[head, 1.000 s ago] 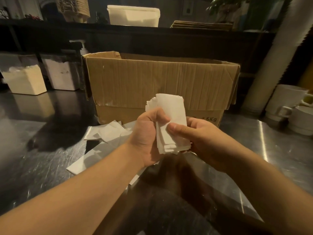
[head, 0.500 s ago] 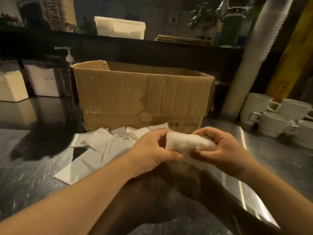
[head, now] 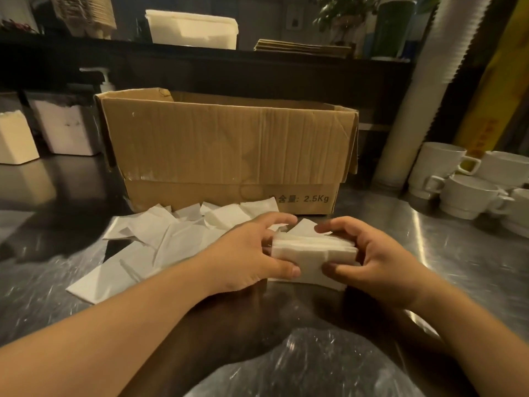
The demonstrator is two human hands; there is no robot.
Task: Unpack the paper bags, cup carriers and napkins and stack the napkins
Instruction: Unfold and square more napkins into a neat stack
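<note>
Currently: napkin stack [head: 313,255], centre frame, long axis left-right, clamped endwise between left hand [head: 249,253] and right hand [head: 372,262]; loose napkins [head: 160,242] lie left, nearer the left hand.

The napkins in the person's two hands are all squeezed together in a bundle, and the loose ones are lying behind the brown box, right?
Not quite. Both the left hand and the right hand do grip the napkin bundle, but the head view shows the loose napkins lying in front of the cardboard box, on the metal counter, not behind it.
</note>
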